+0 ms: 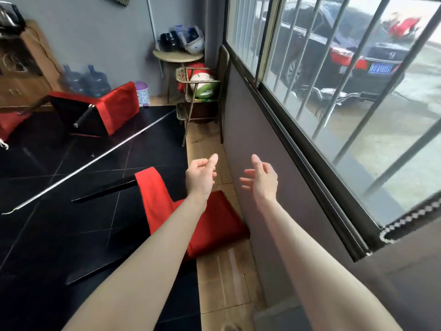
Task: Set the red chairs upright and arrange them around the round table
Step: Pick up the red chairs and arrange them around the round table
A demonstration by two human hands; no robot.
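A red chair [214,220] lies tipped over on the floor beneath my arms, its black legs pointing left across the dark tiles. A second red chair [114,106] lies on its side farther back at the left, its black underside facing me. Part of a third red chair [12,123] shows at the left edge. My left hand [200,177] hovers open above the nearest chair, touching nothing. My right hand [262,180] is open too, close to the grey wall. A small round table [177,56] stands in the far corner with bags on top.
A wicker chair [191,101] holding a ball and red cloth stands by the wall under the barred window [334,80]. Two blue water jugs [83,80] and a wooden cabinet [21,75] stand at the back left. A long metal rod [95,161] lies across the dark floor.
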